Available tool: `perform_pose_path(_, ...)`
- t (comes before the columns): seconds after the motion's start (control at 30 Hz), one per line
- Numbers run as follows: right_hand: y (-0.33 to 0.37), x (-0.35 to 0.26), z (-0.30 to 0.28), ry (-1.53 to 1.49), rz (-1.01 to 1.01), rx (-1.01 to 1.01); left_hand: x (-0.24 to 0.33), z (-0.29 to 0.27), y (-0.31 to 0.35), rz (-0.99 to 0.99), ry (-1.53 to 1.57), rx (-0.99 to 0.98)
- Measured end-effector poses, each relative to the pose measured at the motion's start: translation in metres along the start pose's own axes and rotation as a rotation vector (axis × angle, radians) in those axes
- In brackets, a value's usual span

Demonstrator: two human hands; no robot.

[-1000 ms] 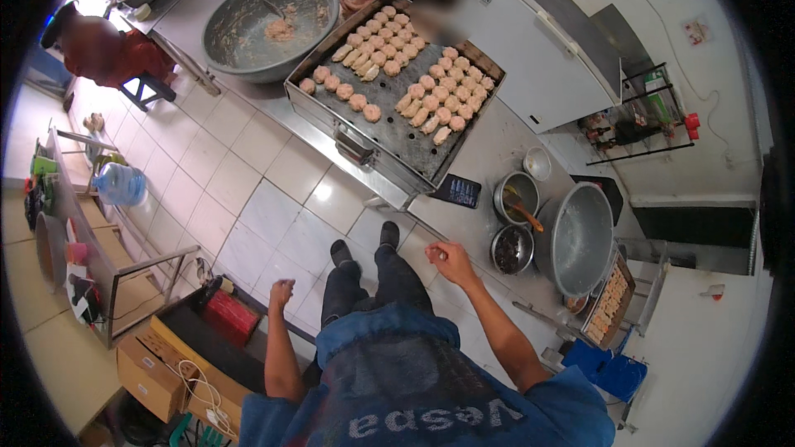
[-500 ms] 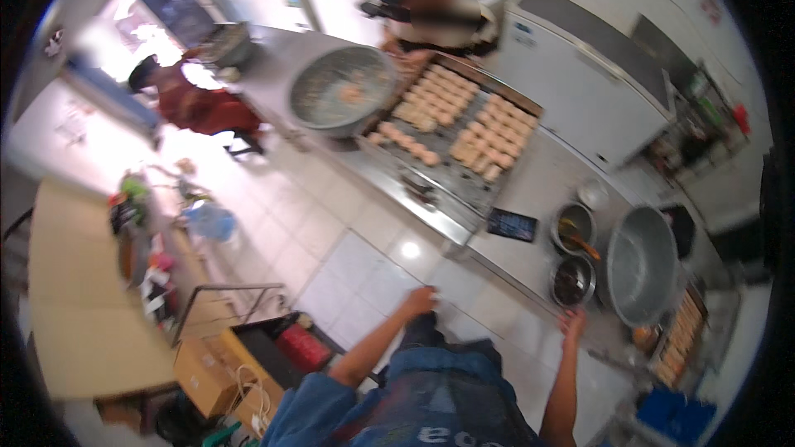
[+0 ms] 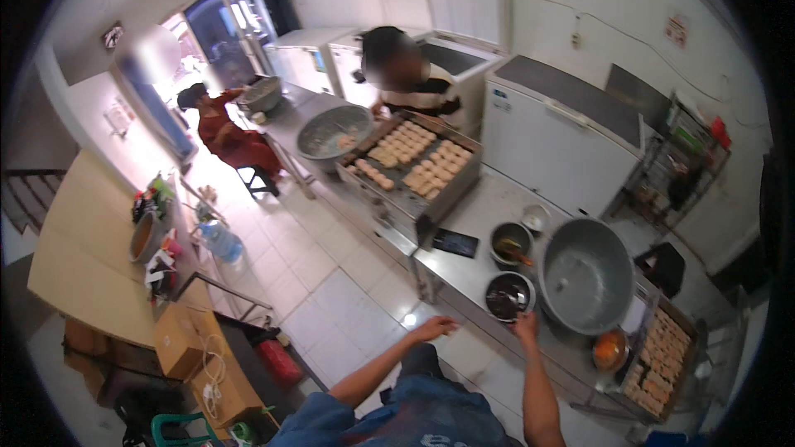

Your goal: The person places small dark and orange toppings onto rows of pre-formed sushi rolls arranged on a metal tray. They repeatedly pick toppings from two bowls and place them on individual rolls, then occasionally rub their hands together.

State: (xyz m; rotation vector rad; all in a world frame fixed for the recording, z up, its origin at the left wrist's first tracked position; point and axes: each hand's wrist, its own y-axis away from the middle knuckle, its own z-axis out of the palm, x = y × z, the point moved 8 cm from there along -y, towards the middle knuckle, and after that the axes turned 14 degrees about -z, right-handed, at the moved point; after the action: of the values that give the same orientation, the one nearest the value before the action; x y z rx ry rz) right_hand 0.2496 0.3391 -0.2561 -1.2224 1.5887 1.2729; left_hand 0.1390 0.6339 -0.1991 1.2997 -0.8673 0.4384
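My left hand (image 3: 434,329) hangs over the floor in front of the steel worktable, fingers loosely apart and nothing in it. At the table's near edge, my right hand (image 3: 525,326) has its fingers closed at the rim of a small metal bowl (image 3: 490,308) that holds something dark. Just behind stands a second metal bowl (image 3: 502,258) with yellowish contents and an orange-handled utensil (image 3: 522,258). A large grey basin (image 3: 586,277) sits right of both bowls. A dark flat tablet-like device (image 3: 455,242) lies to their left.
A large tray (image 3: 421,199) with rows of pale dough pieces sits mid-table, and another tray (image 3: 662,356) stands at right. Across the table a person (image 3: 422,87) stands by a grey basin (image 3: 335,131). A person in red (image 3: 236,136) sits farther left. Cardboard boxes (image 3: 178,339) stand at left.
The view has tilted up, showing more wall and freezers. My right hand has come up against the dark-filled bowl's rim. My left hand stays low, its fingers more stretched out.
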Motion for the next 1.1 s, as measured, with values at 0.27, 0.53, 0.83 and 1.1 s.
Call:
perform_pose_path(0.27,0.141,-0.141,-0.042,0.052,-0.308,-0.316,0.086,0.089,0.076,-0.224,0.816,-0.607)
perform_pose_path(0.53,0.176,-0.270,-0.230,0.237,-0.491,-0.152,0.181,0.283,0.009,-0.473,1.035,-0.893)
perform_pose_path(0.83,0.203,-0.290,-0.426,0.316,-0.346,0.194,0.289,0.452,-0.011,-0.626,1.204,-1.246)
perform_pose_path(1.1,0.214,-0.308,-0.474,0.966,-0.628,-0.008,0.327,0.506,-0.024,-0.469,1.175,-1.137)
